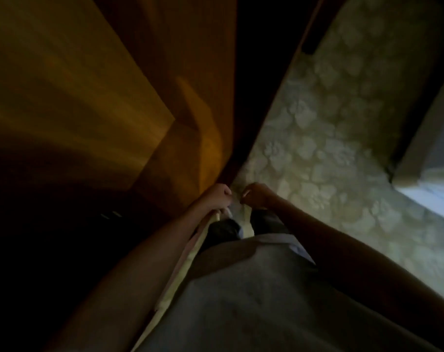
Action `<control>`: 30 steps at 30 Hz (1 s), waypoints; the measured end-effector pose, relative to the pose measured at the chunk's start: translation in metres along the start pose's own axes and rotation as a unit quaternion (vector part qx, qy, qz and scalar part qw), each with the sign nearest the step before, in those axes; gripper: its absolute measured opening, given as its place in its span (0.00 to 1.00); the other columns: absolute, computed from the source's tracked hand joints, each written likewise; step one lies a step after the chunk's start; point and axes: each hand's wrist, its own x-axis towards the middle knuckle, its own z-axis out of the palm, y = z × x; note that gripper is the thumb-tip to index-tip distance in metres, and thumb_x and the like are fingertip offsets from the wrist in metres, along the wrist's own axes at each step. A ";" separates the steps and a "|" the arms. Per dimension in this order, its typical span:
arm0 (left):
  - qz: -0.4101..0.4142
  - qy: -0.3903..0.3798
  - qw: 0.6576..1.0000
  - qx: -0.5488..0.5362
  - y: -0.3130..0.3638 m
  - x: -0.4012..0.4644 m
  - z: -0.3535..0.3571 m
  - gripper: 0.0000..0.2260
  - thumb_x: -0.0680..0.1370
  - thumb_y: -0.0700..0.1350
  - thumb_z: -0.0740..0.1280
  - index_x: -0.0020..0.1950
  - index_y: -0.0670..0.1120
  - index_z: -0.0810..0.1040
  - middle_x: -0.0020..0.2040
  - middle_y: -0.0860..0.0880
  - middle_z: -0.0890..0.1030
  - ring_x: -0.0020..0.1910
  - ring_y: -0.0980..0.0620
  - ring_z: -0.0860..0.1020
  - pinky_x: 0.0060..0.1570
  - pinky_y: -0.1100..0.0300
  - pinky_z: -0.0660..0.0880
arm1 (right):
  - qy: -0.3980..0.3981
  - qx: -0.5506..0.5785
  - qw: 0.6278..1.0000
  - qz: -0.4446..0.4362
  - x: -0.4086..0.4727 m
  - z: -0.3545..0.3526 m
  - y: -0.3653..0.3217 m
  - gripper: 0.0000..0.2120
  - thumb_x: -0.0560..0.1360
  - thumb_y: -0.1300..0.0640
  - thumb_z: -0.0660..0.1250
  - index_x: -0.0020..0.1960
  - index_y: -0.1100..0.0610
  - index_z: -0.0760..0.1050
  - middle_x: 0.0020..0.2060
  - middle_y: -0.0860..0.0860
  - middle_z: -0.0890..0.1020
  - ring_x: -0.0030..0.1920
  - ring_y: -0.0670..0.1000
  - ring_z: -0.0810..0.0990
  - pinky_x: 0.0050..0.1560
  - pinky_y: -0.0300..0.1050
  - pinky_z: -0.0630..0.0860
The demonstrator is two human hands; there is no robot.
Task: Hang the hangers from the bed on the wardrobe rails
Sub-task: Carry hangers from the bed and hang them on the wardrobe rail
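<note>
Although the scene is dim and blurred by motion, both hands are seen lowered in front of the body, close together near the middle of the view. The left hand [219,195] is curled into a fist, and pale strips that may be hangers [217,215] are seen emerging beneath it and running back along the left forearm; the fingers appear to be closed round them, though the blur prevents the items from being identified with certainty. The right hand [257,195] is likewise curled, with a pale sliver visible at its fingertips and a further pale strip [247,226] hanging below it; a grip on that strip is indicated, but what exactly is held cannot be told. The two hands are just beside one another without touching.

A grey garment [241,288] worn by the person fills the lower centre, with dark trouser legs [222,231] visible beneath the hands. To the left, an orange-brown wooden panel [88,85], possibly wardrobe furniture, is recorded, with a dark gap [261,85] alongside it. A pale floor [330,148] with a rounded, stone-like pattern occupies the right. A bright area [429,196] is noted at the right edge. No bed or rail can be made out.
</note>
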 end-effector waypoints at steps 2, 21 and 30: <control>0.001 -0.033 0.999 0.039 -0.001 0.013 0.021 0.04 0.79 0.41 0.65 0.51 0.43 0.80 0.46 0.41 0.86 0.38 0.45 0.84 0.38 0.53 0.81 | 0.016 0.045 0.998 0.043 0.000 0.022 0.028 0.13 0.77 0.52 0.69 0.57 0.57 0.83 0.59 0.55 0.83 0.61 0.54 0.79 0.59 0.44 0.73; 0.111 -0.244 0.878 0.396 0.102 0.027 0.244 0.08 0.80 0.41 0.64 0.47 0.44 0.83 0.42 0.44 0.86 0.36 0.48 0.83 0.39 0.56 0.79 | 0.181 0.557 0.716 0.380 -0.164 0.242 0.245 0.18 0.75 0.58 0.68 0.65 0.59 0.76 0.51 0.60 0.85 0.49 0.58 0.84 0.54 0.51 0.81; 0.163 -0.264 0.805 0.506 0.180 -0.015 0.415 0.07 0.81 0.42 0.64 0.49 0.45 0.81 0.38 0.50 0.84 0.33 0.52 0.81 0.32 0.61 0.77 | 0.224 0.703 0.528 0.419 -0.239 0.344 0.326 0.12 0.78 0.59 0.65 0.51 0.64 0.84 0.38 0.56 0.86 0.34 0.52 0.82 0.42 0.47 0.82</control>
